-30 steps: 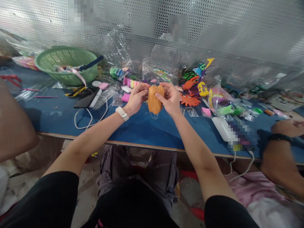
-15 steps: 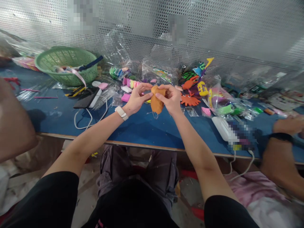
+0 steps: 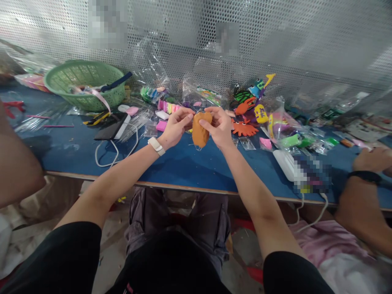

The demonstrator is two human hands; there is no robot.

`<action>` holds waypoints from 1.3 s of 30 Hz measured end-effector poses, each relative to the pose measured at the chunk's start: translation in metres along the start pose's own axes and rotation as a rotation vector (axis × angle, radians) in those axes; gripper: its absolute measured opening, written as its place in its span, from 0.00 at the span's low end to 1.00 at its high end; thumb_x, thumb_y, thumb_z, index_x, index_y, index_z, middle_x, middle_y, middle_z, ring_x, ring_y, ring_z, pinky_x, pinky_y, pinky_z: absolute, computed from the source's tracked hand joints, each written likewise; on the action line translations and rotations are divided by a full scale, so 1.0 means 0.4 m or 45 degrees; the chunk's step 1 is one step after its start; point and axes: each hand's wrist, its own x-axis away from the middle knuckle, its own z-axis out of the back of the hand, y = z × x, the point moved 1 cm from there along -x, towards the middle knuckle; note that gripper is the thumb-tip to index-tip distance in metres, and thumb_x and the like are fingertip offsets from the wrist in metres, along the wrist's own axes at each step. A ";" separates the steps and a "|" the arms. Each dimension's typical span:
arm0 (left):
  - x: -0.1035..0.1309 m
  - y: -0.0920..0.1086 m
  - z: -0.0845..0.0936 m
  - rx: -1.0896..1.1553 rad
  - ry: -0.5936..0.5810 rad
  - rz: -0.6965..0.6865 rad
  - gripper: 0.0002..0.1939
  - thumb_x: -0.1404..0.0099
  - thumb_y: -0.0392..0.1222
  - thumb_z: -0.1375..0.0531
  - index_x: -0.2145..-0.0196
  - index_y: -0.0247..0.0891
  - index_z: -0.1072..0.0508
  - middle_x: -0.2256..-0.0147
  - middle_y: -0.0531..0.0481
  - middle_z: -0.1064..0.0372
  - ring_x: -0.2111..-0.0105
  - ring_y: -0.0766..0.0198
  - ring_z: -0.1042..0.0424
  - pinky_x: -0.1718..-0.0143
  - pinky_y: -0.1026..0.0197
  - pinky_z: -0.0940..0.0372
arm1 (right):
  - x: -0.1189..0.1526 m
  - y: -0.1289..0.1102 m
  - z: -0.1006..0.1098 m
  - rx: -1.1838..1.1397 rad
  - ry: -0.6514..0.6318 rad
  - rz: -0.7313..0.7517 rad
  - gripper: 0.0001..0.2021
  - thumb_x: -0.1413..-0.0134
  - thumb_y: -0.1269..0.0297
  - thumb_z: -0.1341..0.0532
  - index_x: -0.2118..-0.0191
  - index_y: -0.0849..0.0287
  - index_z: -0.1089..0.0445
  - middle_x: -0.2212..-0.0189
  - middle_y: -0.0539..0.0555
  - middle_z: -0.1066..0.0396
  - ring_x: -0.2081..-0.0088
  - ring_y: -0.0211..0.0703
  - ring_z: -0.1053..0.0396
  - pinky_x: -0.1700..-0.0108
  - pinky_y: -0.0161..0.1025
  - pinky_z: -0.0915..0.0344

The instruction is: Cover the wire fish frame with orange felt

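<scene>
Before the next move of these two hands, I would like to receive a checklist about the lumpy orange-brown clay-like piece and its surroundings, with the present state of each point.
1. Bare right hand grips the lumpy orange-brown clay-like piece: ok, the thumb lies across its face.
2. Bare left hand touches the piece: cannot tell, the fingertips are at its edge.
3. Flat black rectangular device lies apart from both hands: ok.
4. White wristband is apart from the piece: ok.
5. Blue flat tabletop is tidy: not ok, wrappers and coloured pieces are scattered beyond the hands.
</scene>
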 end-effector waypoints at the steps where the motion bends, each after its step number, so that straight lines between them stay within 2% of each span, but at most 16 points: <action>1: 0.000 0.000 -0.001 0.014 0.007 -0.001 0.28 0.35 0.66 0.17 0.54 0.45 0.21 0.63 0.54 0.21 0.65 0.66 0.20 0.58 0.60 0.21 | 0.001 -0.001 -0.001 -0.002 -0.001 -0.003 0.38 0.51 0.23 0.18 0.46 0.45 0.21 0.61 0.49 0.16 0.61 0.50 0.17 0.56 0.50 0.17; 7: -0.003 0.002 -0.004 -0.012 0.070 0.019 0.30 0.40 0.65 0.14 0.59 0.45 0.23 0.65 0.56 0.22 0.68 0.68 0.24 0.61 0.61 0.23 | 0.002 -0.011 -0.003 0.007 -0.030 -0.010 0.40 0.52 0.25 0.17 0.44 0.44 0.23 0.60 0.50 0.15 0.58 0.52 0.16 0.54 0.51 0.17; 12: -0.003 0.004 -0.008 -0.022 0.095 0.017 0.33 0.40 0.71 0.17 0.60 0.44 0.23 0.63 0.55 0.23 0.67 0.67 0.23 0.61 0.61 0.24 | 0.005 -0.021 -0.005 0.027 -0.059 -0.002 0.40 0.51 0.24 0.18 0.44 0.45 0.24 0.57 0.52 0.14 0.54 0.55 0.14 0.52 0.52 0.16; 15: -0.001 0.004 -0.011 -0.054 0.086 -0.005 0.33 0.42 0.69 0.14 0.60 0.44 0.23 0.65 0.55 0.23 0.69 0.68 0.26 0.66 0.64 0.28 | 0.007 -0.027 -0.006 0.020 -0.041 -0.009 0.38 0.50 0.24 0.18 0.44 0.45 0.21 0.58 0.51 0.14 0.58 0.53 0.16 0.54 0.51 0.17; 19: 0.002 0.007 -0.017 -0.060 0.047 -0.022 0.32 0.39 0.69 0.15 0.59 0.44 0.23 0.66 0.55 0.24 0.69 0.68 0.26 0.67 0.65 0.28 | 0.005 -0.029 -0.002 0.028 0.012 0.007 0.35 0.44 0.22 0.22 0.45 0.45 0.17 0.60 0.50 0.14 0.64 0.48 0.20 0.57 0.48 0.19; 24: 0.004 0.011 -0.023 -0.051 0.043 -0.014 0.33 0.41 0.71 0.15 0.60 0.44 0.21 0.68 0.56 0.26 0.70 0.69 0.28 0.67 0.64 0.29 | 0.003 -0.024 0.002 0.064 0.015 0.019 0.35 0.44 0.22 0.22 0.46 0.45 0.18 0.59 0.50 0.13 0.62 0.48 0.18 0.58 0.47 0.21; 31: -0.004 0.010 -0.015 -0.146 0.066 -0.048 0.34 0.46 0.69 0.13 0.61 0.42 0.19 0.64 0.54 0.20 0.67 0.70 0.26 0.64 0.64 0.30 | 0.004 -0.029 0.000 0.031 0.044 0.031 0.32 0.45 0.26 0.19 0.51 0.47 0.17 0.63 0.49 0.13 0.64 0.48 0.16 0.62 0.46 0.23; 34: -0.003 0.015 -0.017 -0.177 0.067 -0.061 0.34 0.46 0.70 0.13 0.62 0.42 0.18 0.62 0.52 0.19 0.65 0.69 0.24 0.63 0.64 0.30 | 0.004 -0.039 0.001 0.043 0.050 0.039 0.33 0.45 0.25 0.20 0.51 0.47 0.18 0.62 0.50 0.12 0.64 0.49 0.15 0.63 0.46 0.22; 39: 0.005 0.028 -0.032 -0.166 0.020 -0.085 0.33 0.44 0.71 0.14 0.64 0.41 0.20 0.66 0.54 0.23 0.68 0.69 0.27 0.65 0.64 0.31 | 0.006 -0.060 0.000 0.043 0.064 0.077 0.33 0.46 0.23 0.21 0.51 0.47 0.17 0.62 0.50 0.12 0.62 0.50 0.14 0.62 0.47 0.20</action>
